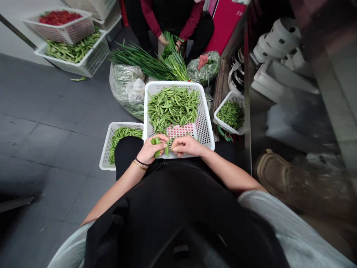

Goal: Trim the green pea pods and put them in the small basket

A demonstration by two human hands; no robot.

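Observation:
Several green pea pods (157,141) are in my left hand (152,149), its fingers closed round them. One pod sticks out from its fingertips toward the right. Close beside it, my right hand (185,145) has thumb and forefinger pinched together; whether a thin bit is between them is too small to tell. Both hands are over the near edge of a white perforated basket (208,126) on my lap. A heap of pea pods (173,106) fills the far part of that basket. To the left, a smaller white basket (105,149) holds more pods.
Across from me a person (173,22) handles long green stalks (139,61). Filled plastic bags (126,89) lie beyond my basket. Stacked baskets (96,56) with red and green vegetables stand far left. A basket of leafy greens (231,115) and a metal shelf edge (247,93) are right.

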